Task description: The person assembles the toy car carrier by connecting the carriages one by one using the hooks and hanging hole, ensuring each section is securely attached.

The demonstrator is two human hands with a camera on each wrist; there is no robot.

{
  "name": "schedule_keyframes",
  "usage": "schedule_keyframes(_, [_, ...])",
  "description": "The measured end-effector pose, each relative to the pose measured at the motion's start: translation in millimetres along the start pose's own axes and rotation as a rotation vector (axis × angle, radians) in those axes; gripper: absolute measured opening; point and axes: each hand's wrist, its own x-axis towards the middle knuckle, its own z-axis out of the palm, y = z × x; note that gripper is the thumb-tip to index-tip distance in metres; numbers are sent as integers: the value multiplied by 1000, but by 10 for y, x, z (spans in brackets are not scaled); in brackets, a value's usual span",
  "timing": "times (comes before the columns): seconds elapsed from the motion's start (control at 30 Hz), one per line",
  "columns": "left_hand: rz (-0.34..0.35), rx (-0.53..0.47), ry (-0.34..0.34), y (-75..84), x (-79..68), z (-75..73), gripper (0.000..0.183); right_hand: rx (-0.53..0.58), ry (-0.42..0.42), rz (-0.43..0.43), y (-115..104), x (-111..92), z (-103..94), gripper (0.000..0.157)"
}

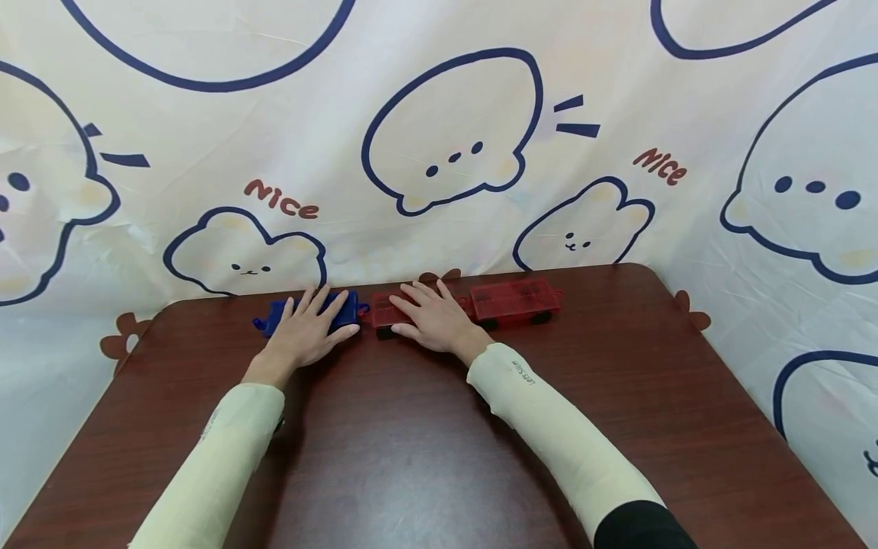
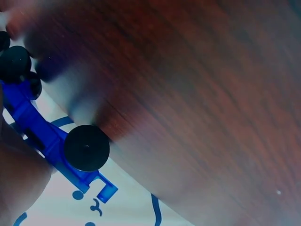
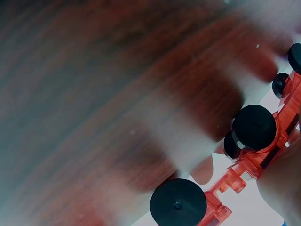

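A blue toy train car (image 1: 350, 306) stands near the far edge of the table, with my left hand (image 1: 302, 335) resting across it, fingers spread. To its right is a red see-through toy train car (image 1: 384, 313), and my right hand (image 1: 437, 319) lies over that one with straight fingers. A second red train car (image 1: 516, 302) follows on the right, no hand on it. The three form a row, ends close together. In the left wrist view a black wheel (image 2: 86, 148) and an end hook (image 2: 107, 192) show on the blue car. Black wheels (image 3: 254, 127) also show under the red cars in the right wrist view.
The brown wooden table (image 1: 411, 457) has rounded far corners. Right behind it hangs a white cloth (image 1: 439, 244) printed with cartoon outlines, which also runs along both sides.
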Motion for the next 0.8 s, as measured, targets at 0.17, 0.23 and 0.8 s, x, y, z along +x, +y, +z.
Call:
schedule_keyframes(0.17, [11, 21, 14, 25, 3, 14, 78, -5, -2, -1, -9, -1, -8, 66])
schedule_keyframes(0.23, [13, 24, 19, 27, 4, 20, 77, -9, 1, -5, -8, -2, -10, 66])
schedule_keyframes(0.8, [33, 7, 33, -3, 1, 47, 72, -31, 6, -6, 7, 21, 25, 66])
